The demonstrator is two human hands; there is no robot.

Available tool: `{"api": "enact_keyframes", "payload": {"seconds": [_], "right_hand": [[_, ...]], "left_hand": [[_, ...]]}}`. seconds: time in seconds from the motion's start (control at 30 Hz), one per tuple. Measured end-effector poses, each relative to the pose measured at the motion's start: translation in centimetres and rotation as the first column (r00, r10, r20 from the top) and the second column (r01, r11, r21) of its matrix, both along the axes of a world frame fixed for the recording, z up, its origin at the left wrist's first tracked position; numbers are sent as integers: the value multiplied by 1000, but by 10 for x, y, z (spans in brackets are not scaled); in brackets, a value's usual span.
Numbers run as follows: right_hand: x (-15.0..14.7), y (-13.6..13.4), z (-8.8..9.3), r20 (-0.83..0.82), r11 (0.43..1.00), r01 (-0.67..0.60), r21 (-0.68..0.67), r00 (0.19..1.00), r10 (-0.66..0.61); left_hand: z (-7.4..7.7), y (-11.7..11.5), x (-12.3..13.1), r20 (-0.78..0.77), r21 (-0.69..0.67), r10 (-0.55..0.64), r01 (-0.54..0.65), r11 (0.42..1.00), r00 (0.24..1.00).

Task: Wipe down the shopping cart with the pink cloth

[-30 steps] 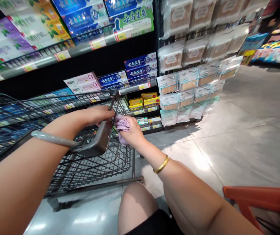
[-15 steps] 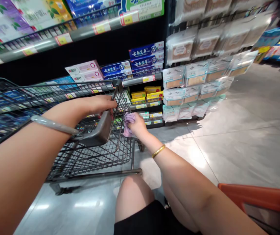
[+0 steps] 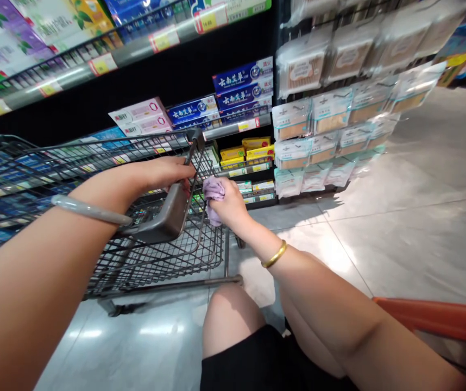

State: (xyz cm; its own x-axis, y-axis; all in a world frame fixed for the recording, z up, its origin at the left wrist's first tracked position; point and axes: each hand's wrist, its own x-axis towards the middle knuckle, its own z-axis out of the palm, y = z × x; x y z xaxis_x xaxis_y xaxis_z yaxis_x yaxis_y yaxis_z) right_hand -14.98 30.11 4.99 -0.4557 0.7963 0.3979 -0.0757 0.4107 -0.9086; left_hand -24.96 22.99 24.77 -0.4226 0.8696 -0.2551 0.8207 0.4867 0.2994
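A dark wire shopping cart (image 3: 163, 255) lies tipped on the shiny floor in front of me. My left hand (image 3: 163, 171) lies over the cart's upper wire rim, fingers curled on it, above the grey handle bar (image 3: 163, 220). My right hand (image 3: 228, 203) is closed on a crumpled purple cloth (image 3: 213, 191) and presses it against the cart's wire end panel. A grey bangle is on my left wrist, a gold one on my right.
Store shelves (image 3: 94, 65) with toothpaste boxes run along the left and back. A rack of hanging cotton-swab packs (image 3: 331, 119) stands to the right of them. An orange object (image 3: 440, 320) sits at the lower right. My bare knee (image 3: 233, 320) is at the bottom.
My right hand with the cloth has shifted a little along the cart's wire end, up and right over the second. My left hand has stayed on the rim.
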Motion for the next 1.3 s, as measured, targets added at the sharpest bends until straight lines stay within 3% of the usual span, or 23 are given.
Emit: {"api": "enact_keyframes", "payload": {"seconds": [0.2,0.4,0.53,0.6,0.67,0.73,0.83,0.9,1.0,1.07,1.2,1.27,1.3], "right_hand": [[3,4,-5,326,988,-58,-141,940,102],[5,-1,7,87,992,-90,-88,991,98],[10,2,-1,294,987,-87,-138,948,125],[11,1,-1,312,988,-74,-136,943,114],[12,-3,7,243,991,-72,-110,965,97],[14,-10,18,48,995,-70,-68,996,73],[17,-16,26,-213,1000,-27,-10,977,25],[16,-15,23,-155,999,-48,-4,987,47],[12,-15,20,28,987,-96,-131,995,100],[13,-19,26,4,980,-77,-182,997,79],[20,-34,45,-295,997,-29,66,954,47],[20,-36,45,-292,991,-33,133,954,71],[20,-35,43,-245,993,-51,103,967,75]], "left_hand": [[-4,0,-7,111,-9,42,-41,999,993],[-4,-2,-1,136,-8,60,-59,998,989],[-2,-4,2,127,-10,58,-57,998,990],[-2,-4,0,113,-11,53,-52,999,992],[-4,-3,-3,126,-9,48,-47,999,991],[-7,-2,-8,146,-2,38,-39,999,989],[-10,-1,-13,155,12,20,-22,1000,988],[-10,0,-14,153,10,20,-22,1000,988],[-8,0,-11,152,-6,39,-38,999,988],[-7,0,-8,143,-15,43,-41,999,989],[-4,1,-5,100,-15,21,-19,1000,995],[-3,2,-4,63,-15,22,-21,1000,998],[-2,1,-3,42,-19,25,-24,1000,999]]}}
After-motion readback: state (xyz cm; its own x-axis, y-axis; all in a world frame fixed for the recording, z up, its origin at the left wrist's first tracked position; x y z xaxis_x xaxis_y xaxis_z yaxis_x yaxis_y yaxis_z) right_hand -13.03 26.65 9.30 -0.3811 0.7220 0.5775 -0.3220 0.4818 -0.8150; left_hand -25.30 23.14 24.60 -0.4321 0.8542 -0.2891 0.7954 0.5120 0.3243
